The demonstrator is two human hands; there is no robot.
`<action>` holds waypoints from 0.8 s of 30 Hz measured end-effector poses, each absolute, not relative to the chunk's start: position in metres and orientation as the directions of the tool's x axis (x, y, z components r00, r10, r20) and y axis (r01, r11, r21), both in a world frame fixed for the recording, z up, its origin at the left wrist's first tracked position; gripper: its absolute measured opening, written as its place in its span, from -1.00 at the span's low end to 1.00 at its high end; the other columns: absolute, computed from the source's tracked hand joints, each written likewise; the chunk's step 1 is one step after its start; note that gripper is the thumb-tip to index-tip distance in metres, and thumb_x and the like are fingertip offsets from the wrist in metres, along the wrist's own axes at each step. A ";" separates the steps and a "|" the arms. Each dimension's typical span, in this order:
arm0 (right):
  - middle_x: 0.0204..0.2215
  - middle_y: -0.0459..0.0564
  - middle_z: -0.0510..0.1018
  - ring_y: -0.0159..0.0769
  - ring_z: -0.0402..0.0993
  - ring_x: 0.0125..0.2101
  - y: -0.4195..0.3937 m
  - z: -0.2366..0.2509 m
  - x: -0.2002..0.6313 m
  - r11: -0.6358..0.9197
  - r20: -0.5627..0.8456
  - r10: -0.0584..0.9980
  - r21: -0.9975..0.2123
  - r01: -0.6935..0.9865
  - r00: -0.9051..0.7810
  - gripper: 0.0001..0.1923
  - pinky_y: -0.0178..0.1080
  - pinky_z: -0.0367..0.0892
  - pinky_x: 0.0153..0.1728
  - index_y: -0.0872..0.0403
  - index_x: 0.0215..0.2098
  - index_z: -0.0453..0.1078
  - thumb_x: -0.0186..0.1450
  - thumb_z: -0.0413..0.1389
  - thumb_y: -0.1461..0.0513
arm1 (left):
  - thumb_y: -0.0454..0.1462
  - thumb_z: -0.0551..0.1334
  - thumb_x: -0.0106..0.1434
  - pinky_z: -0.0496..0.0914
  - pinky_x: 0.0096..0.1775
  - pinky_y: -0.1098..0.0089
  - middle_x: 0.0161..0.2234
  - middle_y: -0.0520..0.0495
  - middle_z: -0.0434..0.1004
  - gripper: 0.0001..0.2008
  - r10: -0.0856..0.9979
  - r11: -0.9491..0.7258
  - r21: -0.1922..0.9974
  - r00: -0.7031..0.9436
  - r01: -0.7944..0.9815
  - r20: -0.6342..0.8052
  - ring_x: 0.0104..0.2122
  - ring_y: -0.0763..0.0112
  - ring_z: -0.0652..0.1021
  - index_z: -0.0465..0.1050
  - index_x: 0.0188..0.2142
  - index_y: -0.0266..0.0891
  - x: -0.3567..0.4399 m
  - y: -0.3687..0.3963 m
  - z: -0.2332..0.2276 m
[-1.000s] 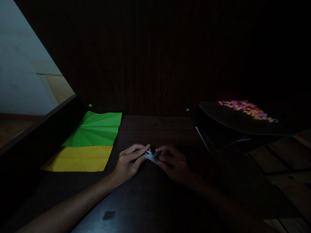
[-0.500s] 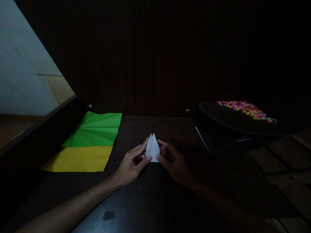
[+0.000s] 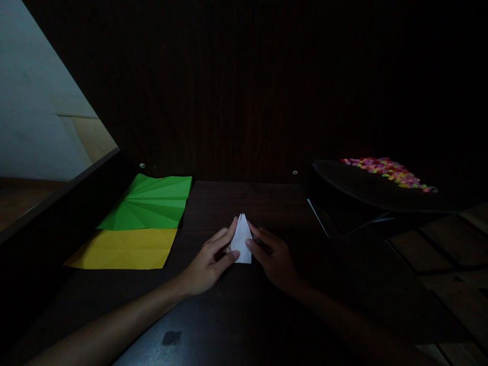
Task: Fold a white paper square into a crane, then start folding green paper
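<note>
A small piece of folded white paper stands out against the dark table, its narrow points facing away from me and its flat end towards me. A crease runs down its middle. My left hand grips its left side, with the thumb on the front near the lower edge and the index finger by the tips. On the right side my right hand pinches it, thumb on the face and index finger along the upper edge. The other fingers are partly hidden behind the paper.
To the left, a creased green paper sheet overlaps a yellow paper sheet. Colourful small pieces lie on a dark curved surface at the right. A dark wooden panel rises behind the table.
The folded paper has shifted slightly towards me. Its upper points, spread apart before, are now closer together. Both hands still hold it, and my fingertips have moved slightly.
</note>
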State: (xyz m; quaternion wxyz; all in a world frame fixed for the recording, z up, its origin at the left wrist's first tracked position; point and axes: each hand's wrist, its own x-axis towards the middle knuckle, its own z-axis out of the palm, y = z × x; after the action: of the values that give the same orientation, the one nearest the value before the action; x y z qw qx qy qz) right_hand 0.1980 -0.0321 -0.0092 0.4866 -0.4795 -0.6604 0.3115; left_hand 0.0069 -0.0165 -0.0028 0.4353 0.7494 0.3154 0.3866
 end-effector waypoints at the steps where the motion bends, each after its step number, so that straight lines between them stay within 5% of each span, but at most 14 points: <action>1: -0.27 -0.04 0.55 -0.30 0.47 -0.30 -0.032 -0.009 0.198 0.342 0.341 0.938 -0.881 0.328 -0.061 -0.62 -0.22 0.42 -0.22 -0.03 0.08 0.46 0.30 0.14 0.17 | -0.29 0.19 0.33 0.44 -0.02 0.21 0.08 -0.19 0.43 -0.38 0.802 -0.433 0.890 0.512 0.145 0.307 -0.06 0.23 0.48 0.04 0.33 -0.11 0.007 -0.016 -0.003; 24: -0.37 -0.06 0.48 -0.37 0.41 -0.41 -0.037 -0.010 0.193 0.322 0.329 0.944 -0.907 0.273 -0.018 -0.68 -0.33 0.38 -0.41 -0.01 0.03 0.50 0.33 0.12 0.15 | -0.25 0.07 0.43 0.42 -0.11 0.32 -0.21 -0.11 0.45 -0.54 0.803 -0.446 0.885 0.498 0.136 0.328 -0.22 0.33 0.46 0.17 0.29 -0.20 0.016 -0.021 -0.005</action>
State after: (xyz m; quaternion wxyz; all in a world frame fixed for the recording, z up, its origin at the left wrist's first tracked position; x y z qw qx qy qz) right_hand 0.1929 -0.0369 -0.0100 0.5099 -0.4804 -0.6331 0.3292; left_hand 0.0162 -0.0209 -0.0051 0.4246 0.7542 0.3113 0.3924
